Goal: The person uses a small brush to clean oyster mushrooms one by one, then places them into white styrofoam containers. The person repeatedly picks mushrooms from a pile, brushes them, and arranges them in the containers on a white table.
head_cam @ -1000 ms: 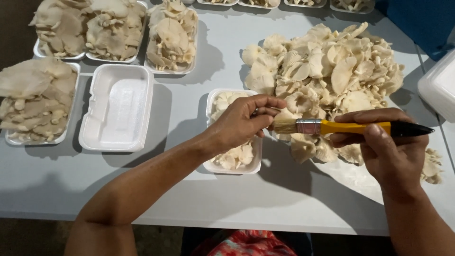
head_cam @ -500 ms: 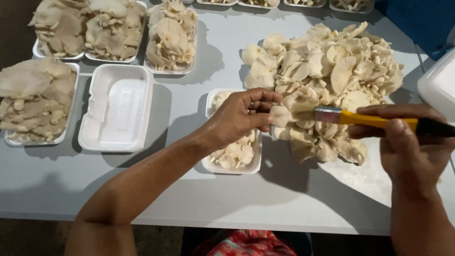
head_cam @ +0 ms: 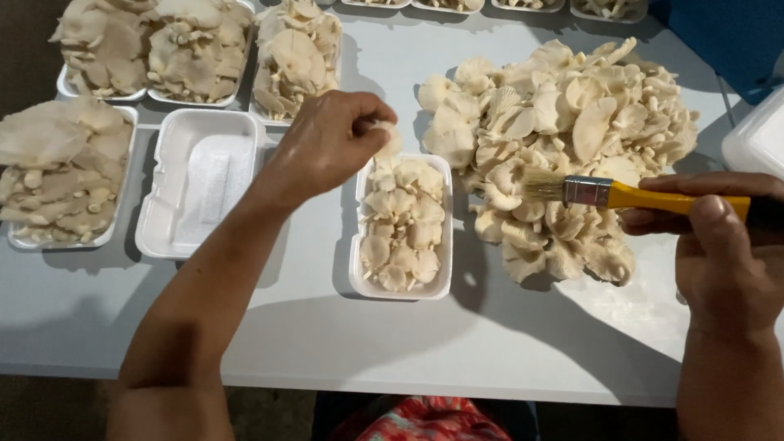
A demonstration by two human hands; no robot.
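Observation:
My left hand (head_cam: pixel 331 143) pinches a small pale mushroom (head_cam: pixel 386 139) just above the far end of a white foam tray (head_cam: pixel 357 273) partly filled with mushrooms. My right hand (head_cam: pixel 719 245) grips a paintbrush (head_cam: pixel 608 193) with a yellow handle, its bristles pointing left over the near side of a big loose pile of oyster mushrooms (head_cam: pixel 563 131) on the grey table (head_cam: pixel 327 335).
An empty white foam tray (head_cam: pixel 204 180) lies left of my arm. Filled mushroom trays stand at the far left (head_cam: pixel 57 175) and along the back (head_cam: pixel 298 57). A white foam stack (head_cam: pixel 759 135) sits at the right edge, a blue object (head_cam: pixel 727 33) behind it.
My left hand has drawn away from the brush toward the left, carrying a mushroom to the far end of the partly filled tray. The brush stays over the pile.

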